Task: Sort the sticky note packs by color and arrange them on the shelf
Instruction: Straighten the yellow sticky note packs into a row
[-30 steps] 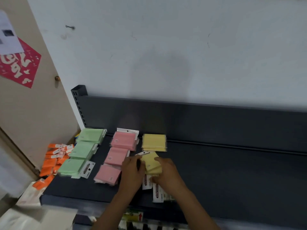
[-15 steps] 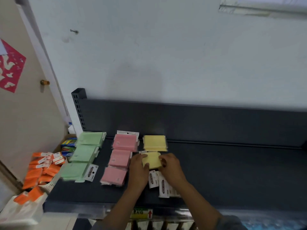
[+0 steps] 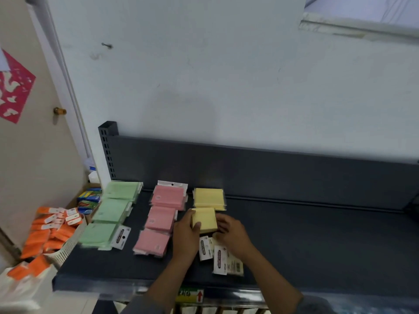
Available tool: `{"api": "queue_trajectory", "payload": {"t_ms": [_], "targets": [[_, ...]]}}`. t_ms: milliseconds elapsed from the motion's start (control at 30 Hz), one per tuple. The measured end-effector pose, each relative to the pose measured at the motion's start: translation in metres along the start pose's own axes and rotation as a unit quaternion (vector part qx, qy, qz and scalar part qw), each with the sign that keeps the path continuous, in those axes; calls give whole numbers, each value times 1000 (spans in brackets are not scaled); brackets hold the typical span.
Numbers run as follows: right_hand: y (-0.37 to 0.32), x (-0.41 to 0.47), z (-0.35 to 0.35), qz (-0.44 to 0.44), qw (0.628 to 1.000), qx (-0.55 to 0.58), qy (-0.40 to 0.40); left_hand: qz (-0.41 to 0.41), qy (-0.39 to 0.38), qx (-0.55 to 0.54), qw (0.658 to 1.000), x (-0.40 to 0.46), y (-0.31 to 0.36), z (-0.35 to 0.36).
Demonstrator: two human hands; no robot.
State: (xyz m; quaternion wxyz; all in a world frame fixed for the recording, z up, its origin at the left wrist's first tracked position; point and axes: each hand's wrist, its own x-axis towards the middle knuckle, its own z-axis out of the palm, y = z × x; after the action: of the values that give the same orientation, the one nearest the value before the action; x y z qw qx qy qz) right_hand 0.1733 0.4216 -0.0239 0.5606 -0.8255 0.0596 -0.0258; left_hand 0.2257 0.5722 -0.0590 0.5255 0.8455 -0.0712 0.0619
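Shelf [image 3: 317,241], dark grey metal, runs along the white wall [image 3: 226,75], and the sticky note packs lie on its left part in three columns by colour. Three green stacks [image 3: 111,211] sit furthest left, one behind another, the nearest with its white header card showing. Three pink stacks [image 3: 162,219] form the next column, just beside the green. Yellow comes third: one stack [image 3: 209,198] at the back, close to the shelf's rear panel, and a second yellow stack [image 3: 204,219] right in front of it, between the person's hands. Nearer the front edge, below that stack, lie at least two packs with white printed header cards [image 3: 220,259] turned up; how many are piled there I cannot count.

The left hand [image 3: 186,234] reaches in from below, fingers curled round the left side of the front yellow stack, thumb pressed on its top. The right hand [image 3: 233,232] comes in from the right, forearm angled across the shelf edge, fingers bent against the stack's right side, gripping it from the other flank. Both wrists are low over the shelf surface.

Off the shelf's left end stands a white basket [image 3: 68,245] heaped with orange packs [image 3: 47,236], too many to count.
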Motion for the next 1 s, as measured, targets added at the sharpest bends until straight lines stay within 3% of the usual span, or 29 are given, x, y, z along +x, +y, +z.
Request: {"api": "queue_trajectory", "payload": {"t_ms": [167, 333, 500, 600, 733, 833, 1000], "targets": [[-2, -27, -28, 31, 979, -193, 58, -18, -4, -14, 1000, -5, 1, -2], [14, -62, -41, 72, 941, -325, -60, -19, -10, 0, 1000, -7, 1, -1], [5, -68, -42, 109, 979, -172, -21, -25, -18, 1, 1000, -13, 11, -3], [-2, -70, -43, 142, 989, -8, 35, -36, -17, -27, 999, -17, 13, -3], [-7, -75, -24, 185, 940, 274, 87, -38, -13, -6, 999, -23, -4, 1], [-9, -75, 1, 184, 934, 290, 100, -46, -12, 5, 999, -25, -24, 8], [-16, -68, 32, 177, 966, 149, 114, -64, -46, -15, 997, -43, -1, -8]]}}
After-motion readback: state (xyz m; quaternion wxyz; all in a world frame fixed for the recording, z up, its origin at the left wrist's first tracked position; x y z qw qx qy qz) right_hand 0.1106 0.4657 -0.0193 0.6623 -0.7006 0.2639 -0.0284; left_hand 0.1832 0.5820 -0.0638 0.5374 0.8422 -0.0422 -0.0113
